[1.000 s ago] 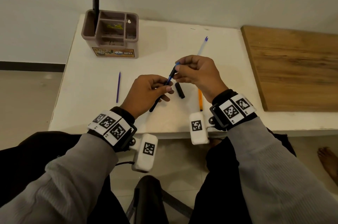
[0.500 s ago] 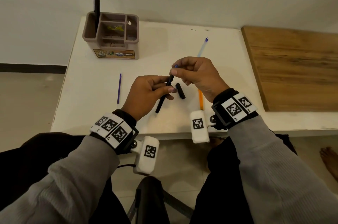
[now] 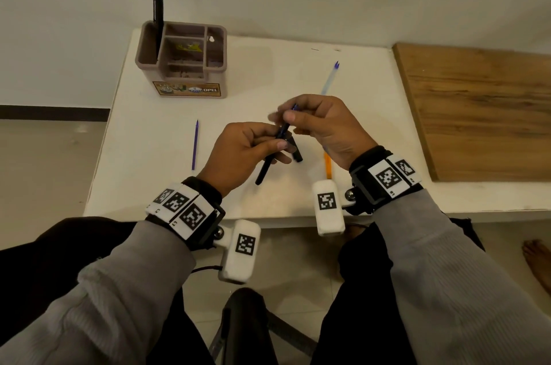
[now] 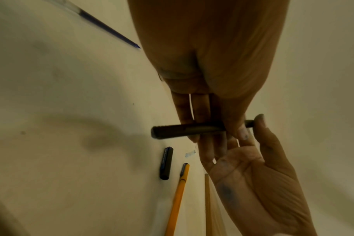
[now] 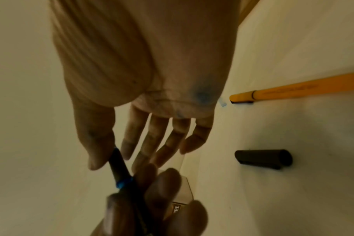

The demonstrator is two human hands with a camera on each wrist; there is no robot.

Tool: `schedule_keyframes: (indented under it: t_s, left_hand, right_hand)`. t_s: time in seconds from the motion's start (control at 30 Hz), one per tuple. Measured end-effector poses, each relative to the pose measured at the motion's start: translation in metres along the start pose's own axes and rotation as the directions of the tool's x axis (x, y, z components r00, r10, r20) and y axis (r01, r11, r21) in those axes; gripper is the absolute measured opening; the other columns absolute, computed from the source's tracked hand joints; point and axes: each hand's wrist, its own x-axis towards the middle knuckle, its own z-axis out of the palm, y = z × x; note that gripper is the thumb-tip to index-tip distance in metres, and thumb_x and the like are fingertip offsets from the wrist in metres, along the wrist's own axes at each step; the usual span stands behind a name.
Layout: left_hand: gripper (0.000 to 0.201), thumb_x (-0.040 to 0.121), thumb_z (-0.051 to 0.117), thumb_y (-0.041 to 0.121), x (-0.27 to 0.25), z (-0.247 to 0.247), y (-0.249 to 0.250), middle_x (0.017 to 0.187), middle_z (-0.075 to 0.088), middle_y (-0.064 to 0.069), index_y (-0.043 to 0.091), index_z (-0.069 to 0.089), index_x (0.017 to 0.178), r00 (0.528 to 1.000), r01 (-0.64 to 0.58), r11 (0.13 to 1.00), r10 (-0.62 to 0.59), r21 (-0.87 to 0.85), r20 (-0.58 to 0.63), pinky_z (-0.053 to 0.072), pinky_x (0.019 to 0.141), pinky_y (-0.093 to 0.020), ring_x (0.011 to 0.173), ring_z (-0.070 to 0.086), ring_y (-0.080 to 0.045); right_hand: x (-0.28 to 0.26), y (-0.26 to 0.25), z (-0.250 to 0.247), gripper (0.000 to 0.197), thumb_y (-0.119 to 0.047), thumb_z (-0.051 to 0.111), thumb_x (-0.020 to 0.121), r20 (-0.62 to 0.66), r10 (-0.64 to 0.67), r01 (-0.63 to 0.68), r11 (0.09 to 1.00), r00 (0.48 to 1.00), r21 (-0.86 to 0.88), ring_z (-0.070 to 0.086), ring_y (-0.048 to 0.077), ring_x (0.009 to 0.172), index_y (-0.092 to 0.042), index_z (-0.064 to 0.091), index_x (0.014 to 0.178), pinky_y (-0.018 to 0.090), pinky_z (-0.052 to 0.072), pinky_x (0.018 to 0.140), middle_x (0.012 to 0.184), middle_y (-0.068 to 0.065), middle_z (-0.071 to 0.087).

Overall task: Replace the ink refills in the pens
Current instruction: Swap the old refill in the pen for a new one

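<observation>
Black pen barrel (image 3: 269,161), head view: held aslant above the white table (image 3: 155,155), gripped at its upper half by the left hand (image 3: 244,152); the right hand (image 3: 325,126) pinches the blue-tipped front end (image 3: 293,109) just beyond that grip. A black cap (image 3: 296,152), orange pen (image 3: 328,167), purple refill (image 3: 195,145) and organizer (image 3: 182,60) lie around.

Left wrist view: barrel (image 4: 182,130) crosses the curled left fingers (image 4: 202,111), its free end projecting leftward; cap (image 4: 166,162) on the table beneath.

Right wrist view: right thumb (image 5: 97,143) and forefinger clasp the front section (image 5: 119,167), which enters the left-hand grip below.
</observation>
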Motion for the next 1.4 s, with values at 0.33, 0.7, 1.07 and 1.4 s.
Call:
schedule_keyframes:
  t_s: [0.33, 0.7, 1.07, 1.4]
  left_hand:
    - [0.02, 0.094, 0.052, 0.003, -0.001, 0.0, 0.002, 0.091, 0.075, -0.012, 0.0, 0.066, 0.107, 1.0, 0.021, 1.0, -0.021, -0.008, -0.004, 0.059, 0.073, -0.03, 0.079, 0.074, -0.026]
    - [0.02, 0.096, 0.049, 0.004, -0.003, 0.003, 0.002, 0.089, 0.073, -0.019, -0.002, 0.066, 0.104, 0.998, 0.043, 0.996, -0.047, -0.079, -0.043, 0.06, 0.075, -0.032, 0.082, 0.073, -0.03]
    - [0.025, 0.098, 0.044, 0.004, -0.002, 0.002, -0.001, 0.092, 0.072, -0.023, -0.006, 0.063, 0.112, 0.995, 0.079, 0.978, -0.09, -0.193, -0.047, 0.06, 0.076, -0.032, 0.086, 0.072, -0.033]
    - [0.025, 0.099, 0.043, 0.006, -0.004, 0.007, -0.001, 0.089, 0.071, -0.019, -0.007, 0.062, 0.109, 0.992, 0.117, 0.937, -0.126, -0.33, -0.006, 0.06, 0.08, -0.037, 0.086, 0.072, -0.034]
  right_hand:
    - [-0.001, 0.0, 0.003, 0.013, -0.009, 0.058, 0.095, -0.023, 0.004, -0.004, 1.0, 1.0, -0.004, 0.071, 0.014, 0.094, -0.009, 0.07, 0.098, 0.029, 0.054, 0.086, 0.099, 0.009, 0.075]
    - [-0.002, 0.005, 0.017, 0.019, -0.026, 0.06, 0.095, -0.155, 0.067, -0.058, 0.996, 0.986, 0.065, 0.067, 0.023, 0.095, -0.013, 0.073, 0.099, 0.049, 0.048, 0.1, 0.101, 0.005, 0.076]
    - [-0.002, 0.004, 0.017, 0.025, -0.02, 0.049, 0.101, -0.076, 0.113, -0.089, 0.961, 0.991, 0.261, 0.065, 0.019, 0.111, -0.015, 0.066, 0.118, 0.043, 0.047, 0.103, 0.12, 0.005, 0.071]
    - [-0.003, 0.003, 0.014, 0.023, -0.018, 0.049, 0.101, -0.017, 0.09, -0.083, 0.968, 0.996, 0.238, 0.067, 0.016, 0.107, -0.012, 0.067, 0.114, 0.028, 0.053, 0.092, 0.108, 0.004, 0.074]
